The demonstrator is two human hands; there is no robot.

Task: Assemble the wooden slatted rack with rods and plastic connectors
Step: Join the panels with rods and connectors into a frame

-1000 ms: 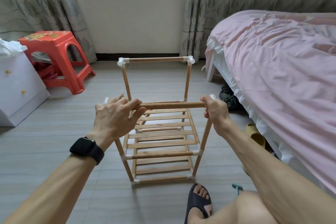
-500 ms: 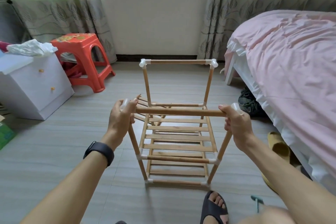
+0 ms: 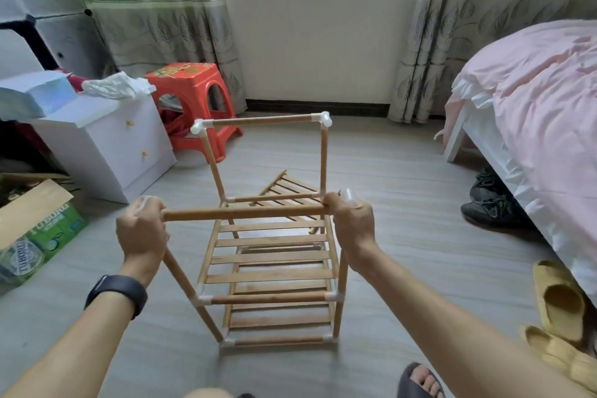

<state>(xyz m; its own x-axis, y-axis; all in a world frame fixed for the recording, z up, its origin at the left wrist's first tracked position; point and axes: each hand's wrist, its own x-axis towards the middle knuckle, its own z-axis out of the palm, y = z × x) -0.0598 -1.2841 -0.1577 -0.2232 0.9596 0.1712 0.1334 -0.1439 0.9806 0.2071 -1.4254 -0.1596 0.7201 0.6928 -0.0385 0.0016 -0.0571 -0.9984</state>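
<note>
Bamboo-toned wooden slatted rack is standing on the grey plank floor right before you. You're gripping its round wooden top front rod: your left hand is curling its fingers round one end, and your right hand is clamping the other, by the clear plastic corner connector.

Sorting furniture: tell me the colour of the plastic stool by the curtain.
The stool is red-orange, seen in the head view.

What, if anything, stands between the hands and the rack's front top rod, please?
Nothing visible does: the left hand and the right hand each grip one end of the front top rod, with no object in between.
</note>
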